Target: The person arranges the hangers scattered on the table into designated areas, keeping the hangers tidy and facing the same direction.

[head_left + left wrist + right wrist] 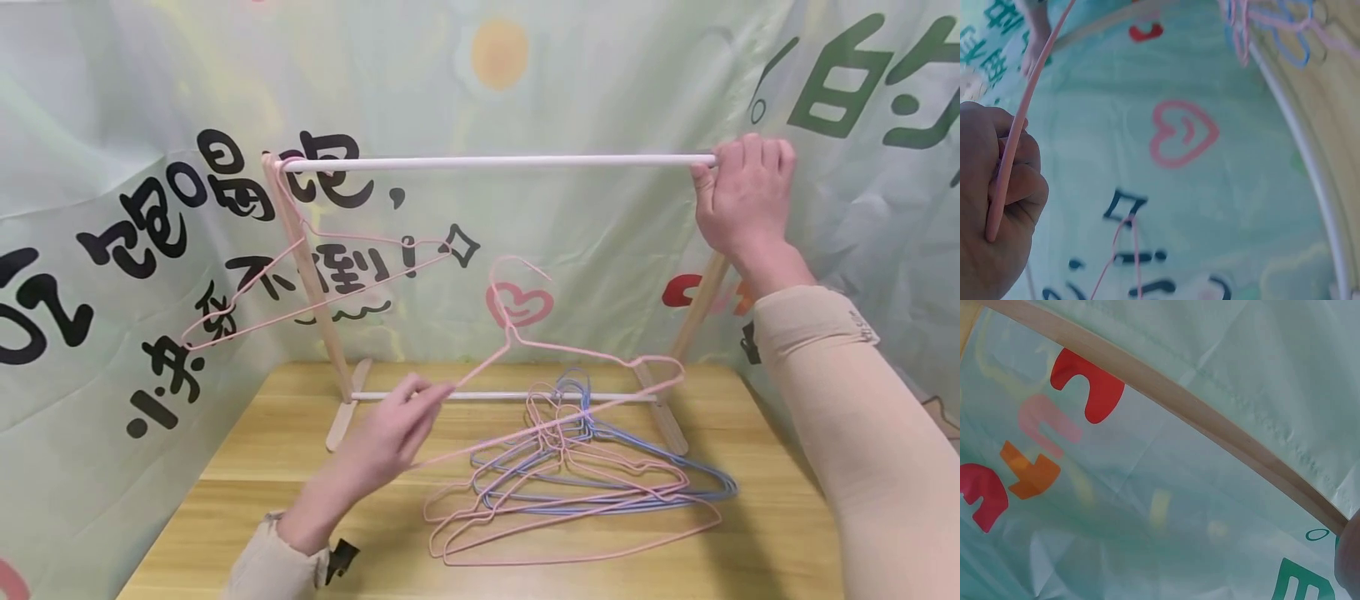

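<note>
In the head view my left hand grips one end of a pink clothes hanger, held up in front of the rack with its hook upward. The left wrist view shows the fingers curled round the pink wire. My right hand grips the right end of the rack's white top rail, at the top of the wooden post. A second pink hanger hangs from the left end of that rail. Several pink and blue hangers lie piled on the table below.
The wooden table carries the rack, whose feet stand toward the back. A white lower bar joins them behind the hanger pile. Behind everything hangs a pale green printed cloth. The right post crosses the right wrist view.
</note>
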Demonstrator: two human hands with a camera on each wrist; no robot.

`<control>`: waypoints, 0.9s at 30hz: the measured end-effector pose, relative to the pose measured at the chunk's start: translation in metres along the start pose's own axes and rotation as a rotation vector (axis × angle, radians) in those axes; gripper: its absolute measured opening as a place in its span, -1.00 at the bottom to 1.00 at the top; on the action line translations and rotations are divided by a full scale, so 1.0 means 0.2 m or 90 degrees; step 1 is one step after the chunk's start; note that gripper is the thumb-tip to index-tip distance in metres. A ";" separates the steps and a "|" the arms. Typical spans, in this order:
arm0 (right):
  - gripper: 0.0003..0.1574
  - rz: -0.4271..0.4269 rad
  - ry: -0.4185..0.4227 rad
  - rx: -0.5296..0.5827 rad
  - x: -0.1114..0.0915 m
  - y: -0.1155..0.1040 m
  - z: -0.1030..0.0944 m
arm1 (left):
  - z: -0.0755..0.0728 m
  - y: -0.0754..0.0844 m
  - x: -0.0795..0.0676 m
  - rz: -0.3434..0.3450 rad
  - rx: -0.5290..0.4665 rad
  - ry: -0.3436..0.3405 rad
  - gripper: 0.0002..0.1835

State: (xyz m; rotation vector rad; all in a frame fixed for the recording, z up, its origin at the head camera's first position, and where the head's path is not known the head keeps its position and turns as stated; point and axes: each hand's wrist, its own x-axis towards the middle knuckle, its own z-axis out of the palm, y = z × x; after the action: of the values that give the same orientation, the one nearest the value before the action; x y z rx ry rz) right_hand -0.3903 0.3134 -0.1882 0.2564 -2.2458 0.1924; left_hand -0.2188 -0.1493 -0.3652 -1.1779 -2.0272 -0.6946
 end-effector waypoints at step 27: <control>-0.31 0.006 -0.003 0.003 0.00 0.00 0.00 | -0.75 -0.37 0.03 -0.117 0.267 0.066 -0.53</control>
State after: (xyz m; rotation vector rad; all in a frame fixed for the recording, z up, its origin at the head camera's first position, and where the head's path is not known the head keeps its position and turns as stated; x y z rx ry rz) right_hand -0.3898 0.3125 -0.1892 0.2491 -2.2512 0.2029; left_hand -0.2425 -0.2877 -0.2751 -0.7067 -2.0775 -0.3767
